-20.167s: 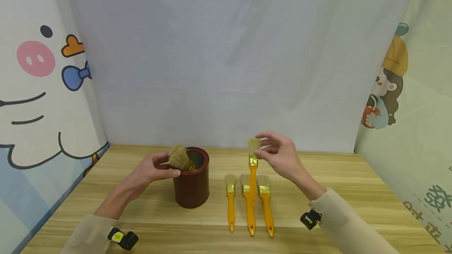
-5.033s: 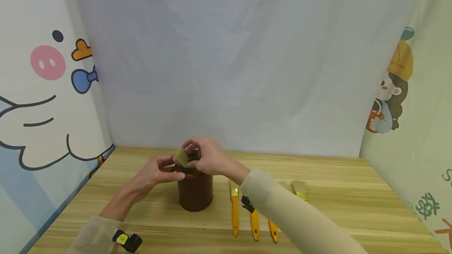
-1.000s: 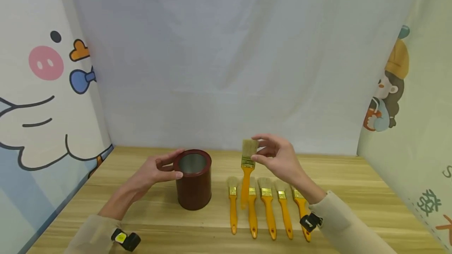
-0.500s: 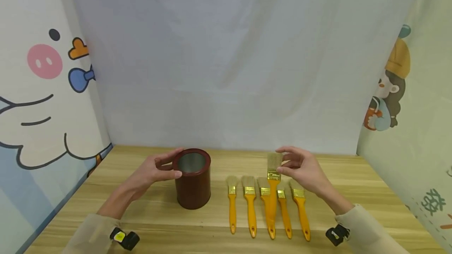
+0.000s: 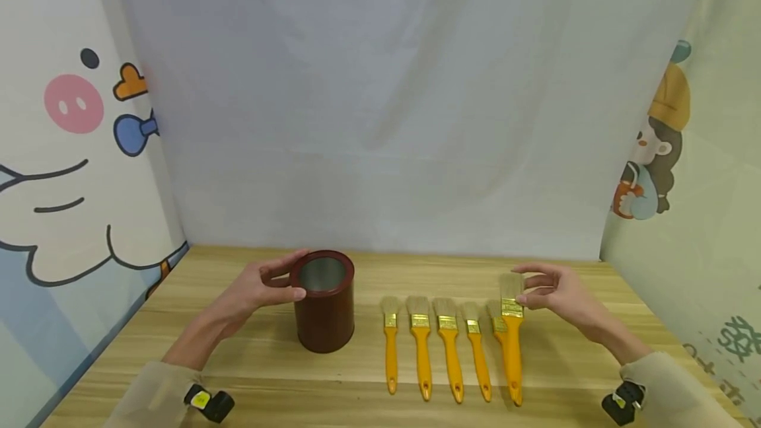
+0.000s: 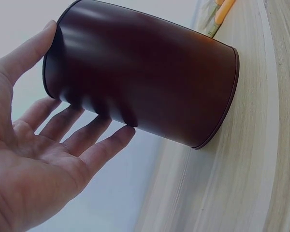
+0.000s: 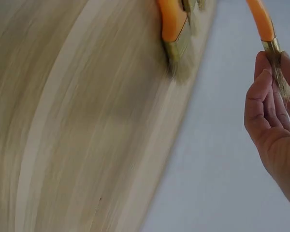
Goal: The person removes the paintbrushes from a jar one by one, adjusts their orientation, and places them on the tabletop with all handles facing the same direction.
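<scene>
My left hand [image 5: 261,289] holds the upright dark red can [image 5: 324,322] near its rim, thumb on the near side and fingers around the far side. The can's open top shows a grey inside with no brush in it. In the left wrist view the thumb and fingertips touch the can's wall [image 6: 145,67]. My right hand [image 5: 555,299] pinches a paintbrush [image 5: 512,342] with a yellow-orange handle by its bristle end, between thumb and fingers. This brush slants over the rightmost paintbrush [image 5: 498,323] lying on the table, partly hiding it. The right wrist view shows the pinched bristles [image 7: 279,77] too.
Several more yellow-handled paintbrushes lie in a row right of the can, bristles away from me, including a narrow one [image 5: 390,349] at the left end. The wooden table [image 5: 255,362] meets a pale cloth backdrop [image 5: 380,117], with printed cloths at both sides.
Over the last second, my right hand has carried the brush rightward and lower across the row. Earlier, brushes stood in the can and fewer lay in the row. My left hand stays on the can.
</scene>
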